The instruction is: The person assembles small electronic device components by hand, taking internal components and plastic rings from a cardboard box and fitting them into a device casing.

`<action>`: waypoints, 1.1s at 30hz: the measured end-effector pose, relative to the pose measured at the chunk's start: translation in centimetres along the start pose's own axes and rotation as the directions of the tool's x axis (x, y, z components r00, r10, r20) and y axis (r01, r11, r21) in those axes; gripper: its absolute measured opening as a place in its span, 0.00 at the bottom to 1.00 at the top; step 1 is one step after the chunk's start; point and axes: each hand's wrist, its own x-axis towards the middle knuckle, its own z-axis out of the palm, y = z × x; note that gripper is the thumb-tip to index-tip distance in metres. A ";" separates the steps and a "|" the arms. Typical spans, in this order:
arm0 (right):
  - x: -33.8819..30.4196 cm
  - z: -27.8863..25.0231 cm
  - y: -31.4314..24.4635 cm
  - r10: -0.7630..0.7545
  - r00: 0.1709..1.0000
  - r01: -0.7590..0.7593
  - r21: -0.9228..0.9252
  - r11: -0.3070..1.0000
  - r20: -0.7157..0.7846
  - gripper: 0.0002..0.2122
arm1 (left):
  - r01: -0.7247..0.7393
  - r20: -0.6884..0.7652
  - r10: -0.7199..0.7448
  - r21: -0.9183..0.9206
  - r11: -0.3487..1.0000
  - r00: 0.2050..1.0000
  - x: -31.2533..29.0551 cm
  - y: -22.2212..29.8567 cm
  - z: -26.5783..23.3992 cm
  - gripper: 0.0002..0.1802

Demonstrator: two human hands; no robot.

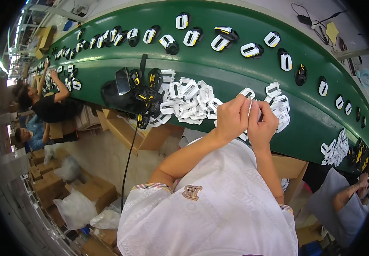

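My left hand (231,115) and my right hand (262,123) meet over the near edge of the green conveyor belt. Both are closed, fingertips pinched together around a small white plastic piece (250,106); most of it is hidden by my fingers. To the left of my hands lies a heap of white plastic frames (188,100). A smaller pile of the same frames (280,106) sits just right of my right hand. Beyond the left heap are several black housings with yellow markings (146,94), beside a black bag (114,96) with a phone (123,81) on it.
Black-and-white assembled pieces (191,37) are strung along the far lane of the belt (218,64). Co-workers (50,100) sit at the left, and another person's arm (349,194) shows at the right. An open cardboard box (127,134) stands under the belt's edge; a black cable (130,158) hangs down.
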 end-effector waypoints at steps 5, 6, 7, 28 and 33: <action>0.2 0.4 0.2 0.091 0.996 -0.090 0.492 0.866 0.023 0.10 | 0.253 0.172 -0.198 -0.420 0.872 0.965 0.0 0.5 -0.5 0.15; -0.1 0.3 0.3 0.149 0.988 -0.150 0.582 0.799 0.049 0.11 | 0.248 0.194 -0.177 -0.452 0.857 0.965 0.0 0.7 -0.6 0.15; -0.2 0.2 0.2 0.151 0.987 -0.151 0.581 0.800 0.049 0.11 | 0.244 0.214 -0.157 -0.484 0.840 0.964 0.0 0.9 -0.7 0.16; 0.0 -0.1 -1.3 -0.202 0.972 0.222 0.170 0.960 -0.123 0.12 | 0.110 0.161 -0.057 -0.340 0.934 0.985 0.6 1.4 -0.8 0.12; 0.1 0.0 -1.2 0.009 0.996 0.024 0.384 0.923 -0.084 0.13 | 0.023 0.106 0.017 -0.360 0.933 0.994 0.6 2.2 -0.9 0.14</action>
